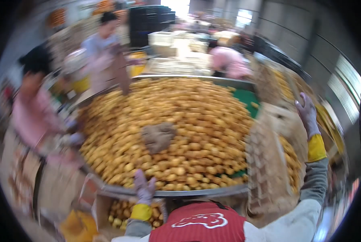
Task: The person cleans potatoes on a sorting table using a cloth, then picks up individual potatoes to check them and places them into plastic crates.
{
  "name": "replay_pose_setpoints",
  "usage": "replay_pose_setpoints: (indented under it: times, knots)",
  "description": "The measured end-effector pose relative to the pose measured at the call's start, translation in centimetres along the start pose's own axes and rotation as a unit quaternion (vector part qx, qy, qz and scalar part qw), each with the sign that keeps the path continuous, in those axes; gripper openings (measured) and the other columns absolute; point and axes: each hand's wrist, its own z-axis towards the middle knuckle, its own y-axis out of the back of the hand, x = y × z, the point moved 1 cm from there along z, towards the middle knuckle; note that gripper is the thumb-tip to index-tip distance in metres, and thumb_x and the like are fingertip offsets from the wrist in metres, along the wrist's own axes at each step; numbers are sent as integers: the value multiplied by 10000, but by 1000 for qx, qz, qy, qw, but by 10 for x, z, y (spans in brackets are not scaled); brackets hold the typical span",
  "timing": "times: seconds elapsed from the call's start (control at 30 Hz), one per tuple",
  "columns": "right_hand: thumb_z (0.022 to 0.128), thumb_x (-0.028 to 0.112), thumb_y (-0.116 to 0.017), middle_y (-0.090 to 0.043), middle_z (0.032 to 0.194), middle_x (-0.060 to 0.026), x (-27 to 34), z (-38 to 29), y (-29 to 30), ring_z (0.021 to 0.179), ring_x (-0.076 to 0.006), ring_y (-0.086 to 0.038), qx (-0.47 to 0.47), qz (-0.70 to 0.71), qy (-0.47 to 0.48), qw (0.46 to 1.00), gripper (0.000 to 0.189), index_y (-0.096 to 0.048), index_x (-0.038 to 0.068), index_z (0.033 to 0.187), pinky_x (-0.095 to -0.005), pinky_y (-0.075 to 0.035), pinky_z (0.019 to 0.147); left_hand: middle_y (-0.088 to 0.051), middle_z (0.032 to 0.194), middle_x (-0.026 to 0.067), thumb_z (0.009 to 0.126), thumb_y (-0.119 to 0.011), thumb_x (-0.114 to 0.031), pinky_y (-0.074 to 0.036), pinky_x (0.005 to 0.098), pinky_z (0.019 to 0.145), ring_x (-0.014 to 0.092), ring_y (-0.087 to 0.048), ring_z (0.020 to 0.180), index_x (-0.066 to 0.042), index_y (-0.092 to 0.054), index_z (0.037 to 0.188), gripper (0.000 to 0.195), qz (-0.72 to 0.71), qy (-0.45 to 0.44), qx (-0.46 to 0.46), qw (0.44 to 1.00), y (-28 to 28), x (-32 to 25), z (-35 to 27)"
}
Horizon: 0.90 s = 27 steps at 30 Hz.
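Note:
Both my hands wear pale lilac gloves with yellow cuffs. My left hand is at the front metal rim of a wide table heaped with small round yellow-brown produce. Its thumb stands apart from the fingers and nothing shows in it; whether it touches the produce I cannot tell. Below it, a cardboard box holds more of the produce. My right hand is raised on the right, fingers spread, beside a brown cardboard piece at the table's edge. A crumpled brown cloth or sack lies on the heap.
Two people, one in a pink top and one in an apron, stand along the left side. Another person bends behind the table. Open boxes of produce line the right. Green table surface shows at the far right.

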Motion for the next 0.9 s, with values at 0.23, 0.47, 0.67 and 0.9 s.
replay_pose_setpoints:
  times: [0.23,0.47,0.67,0.9]
  knots:
    - [881,489,-610,-483,1411,-201,360,-52,-259,1336,-372,-415,241,220,296,898,765,-367,34,1446,-450,-335,1113,-467,1375,250,817,-649,-444,-344,476,1076,399,-466,1249,28,-377,1403,799,65,127,-79,987,23,-9,10]
    - [834,572,-606,-254,1571,-114,537,-207,-285,1410,-431,-272,482,16,294,825,937,-153,176,1552,-552,-259,1130,-511,1364,236,871,-576,-513,-337,480,1085,391,-479,1261,0,-460,1378,731,73,243,-42,966,42,-27,10]
    - [815,483,-675,-580,1251,-60,556,-173,-339,1223,-303,-503,395,106,300,862,520,-548,208,1238,-491,-419,962,-580,1283,207,896,-586,-414,-379,454,1063,375,-523,1209,1,-508,1331,607,73,228,-43,970,47,-31,5]
    - [791,46,-727,-649,1119,-80,466,-188,-350,997,-184,-596,484,478,154,717,428,-632,93,1206,-301,-494,861,-611,1190,207,890,-587,-340,-432,456,978,367,-571,1111,12,-535,1275,525,40,208,-88,973,43,-26,13]
